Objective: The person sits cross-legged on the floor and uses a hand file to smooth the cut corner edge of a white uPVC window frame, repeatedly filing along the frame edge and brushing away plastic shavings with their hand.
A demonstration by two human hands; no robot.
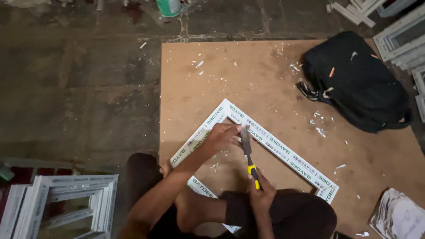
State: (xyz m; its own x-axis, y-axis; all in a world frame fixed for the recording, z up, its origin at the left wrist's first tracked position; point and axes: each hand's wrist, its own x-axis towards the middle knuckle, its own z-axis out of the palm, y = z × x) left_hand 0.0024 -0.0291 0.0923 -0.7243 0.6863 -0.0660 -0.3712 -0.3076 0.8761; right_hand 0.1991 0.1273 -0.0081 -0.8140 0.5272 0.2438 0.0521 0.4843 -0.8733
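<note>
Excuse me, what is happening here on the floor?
A person sits on a brown board with a white plastic frame lying flat before them. The right hand grips a chisel by its yellow-and-black handle, blade against the frame's inner edge near the top corner. The left hand presses beside the blade. White shavings are scattered around; a black backpack lies nearby.

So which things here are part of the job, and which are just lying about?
In use: white frame, chisel, left hand, right hand, board.
Lying about: black backpack, stacked frames, green can, papers.
</note>
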